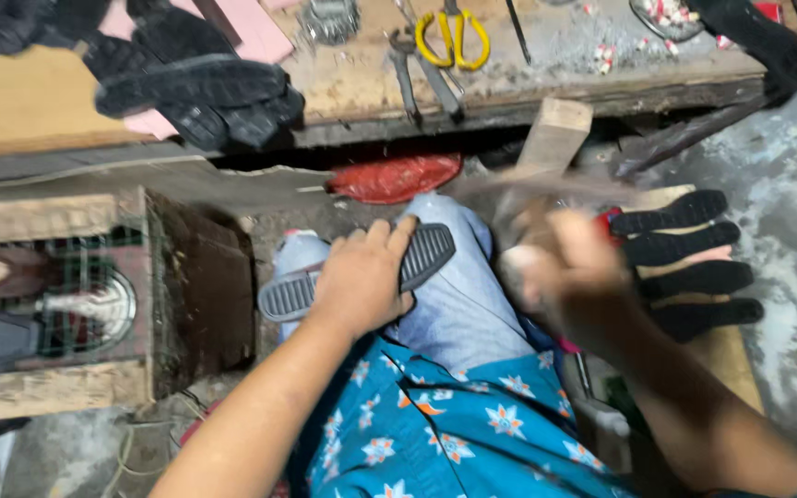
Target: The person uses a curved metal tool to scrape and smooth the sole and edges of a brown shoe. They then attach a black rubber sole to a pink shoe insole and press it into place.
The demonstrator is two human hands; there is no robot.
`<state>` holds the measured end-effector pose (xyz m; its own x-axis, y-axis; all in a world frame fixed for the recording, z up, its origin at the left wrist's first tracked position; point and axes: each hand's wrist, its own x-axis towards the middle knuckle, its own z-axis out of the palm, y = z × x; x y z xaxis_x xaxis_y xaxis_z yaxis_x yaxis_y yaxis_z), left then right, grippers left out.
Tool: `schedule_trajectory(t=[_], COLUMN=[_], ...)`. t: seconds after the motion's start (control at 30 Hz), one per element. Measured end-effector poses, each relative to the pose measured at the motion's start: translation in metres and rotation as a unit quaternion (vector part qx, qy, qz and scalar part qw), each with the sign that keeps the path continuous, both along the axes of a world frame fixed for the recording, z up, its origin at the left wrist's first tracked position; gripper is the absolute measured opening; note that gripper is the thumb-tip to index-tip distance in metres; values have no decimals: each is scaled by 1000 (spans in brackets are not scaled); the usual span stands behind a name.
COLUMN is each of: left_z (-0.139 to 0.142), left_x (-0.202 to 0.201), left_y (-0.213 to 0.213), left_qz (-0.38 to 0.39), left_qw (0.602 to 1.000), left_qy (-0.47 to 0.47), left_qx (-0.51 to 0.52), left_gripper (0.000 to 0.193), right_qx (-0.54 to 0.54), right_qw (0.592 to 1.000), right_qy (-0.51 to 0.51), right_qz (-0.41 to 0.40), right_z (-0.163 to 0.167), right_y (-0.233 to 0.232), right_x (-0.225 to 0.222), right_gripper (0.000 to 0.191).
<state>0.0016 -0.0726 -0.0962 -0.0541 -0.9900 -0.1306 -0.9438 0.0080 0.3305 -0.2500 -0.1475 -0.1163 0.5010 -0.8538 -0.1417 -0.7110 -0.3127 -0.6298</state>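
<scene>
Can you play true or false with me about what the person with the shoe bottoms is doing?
1. The left hand presses a black shoe sole onto the person's knee. True.
2. The scissors on the workbench have red handles. False: the handles are yellow.
3. The right hand is sharp and still in the picture. False: it is blurred, and what it holds cannot be made out.
4. A row of black soles lies to the right of the person's right hand. True.
5. The pile of black soles on the workbench sits at the right end. False: it sits toward the left, near pink sheets.
</scene>
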Motion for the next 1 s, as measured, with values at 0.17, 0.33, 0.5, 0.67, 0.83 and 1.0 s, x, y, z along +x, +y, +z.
schedule_trajectory(t=[0.17, 0.33, 0.5, 0.67, 0.83, 1.0], left_z=[-5, -12, -53, -106, -115, -110], left_x=[0, 24, 60, 62, 54, 52], left_y=[1, 36, 83, 96, 90, 86], left_qz=[8, 2, 304, 412, 371, 365], left_qw=[1000, 959, 867, 724, 744, 760], left_qy=[-14, 79, 229, 507, 463, 423], left_qx=[11, -271, -321, -221, -306, -332], left_gripper=[104, 87, 61, 30, 24, 23], right_qx=[-18, 63, 57, 119, -3, 105], right_qw=[997, 994, 998, 960, 993, 990], right_qy=[77, 83, 15, -252, -34, -74], right_qz=[22, 24, 20, -18, 111, 51], right_z=[-40, -72, -33, 51, 36, 49], right_y=[9, 15, 12, 29, 45, 45], right_x=[0, -9, 8, 21, 63, 48], right_gripper=[50, 59, 57, 33, 35, 37])
